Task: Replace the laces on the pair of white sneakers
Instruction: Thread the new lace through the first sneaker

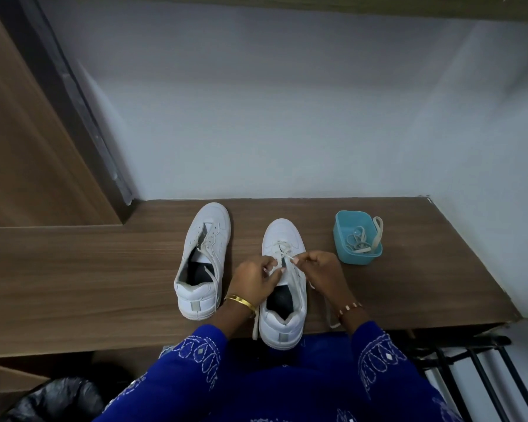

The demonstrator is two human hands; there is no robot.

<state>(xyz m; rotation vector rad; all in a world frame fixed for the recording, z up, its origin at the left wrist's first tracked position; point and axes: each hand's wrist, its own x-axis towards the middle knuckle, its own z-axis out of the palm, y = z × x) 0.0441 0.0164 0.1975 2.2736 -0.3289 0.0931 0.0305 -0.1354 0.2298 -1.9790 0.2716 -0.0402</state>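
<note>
While both hands work at the right sneaker [284,287], its lace [282,254] is mid-threading.

Seen from the head camera, two white sneakers stand side by side on the wooden shelf [104,269], toes to the wall; the left sneaker [203,260] is only loosely laced. The left hand [255,280] and right hand [320,271] each pinch a strand of the lace with curled fingertips over the eyelets. One teal tub [358,237] sits near, holding more laces [360,242], count unclear. The lace looks light, limp and flat, so it is probably best gripped close to its tip; the shoe seems stiff enough to stay put.
</note>
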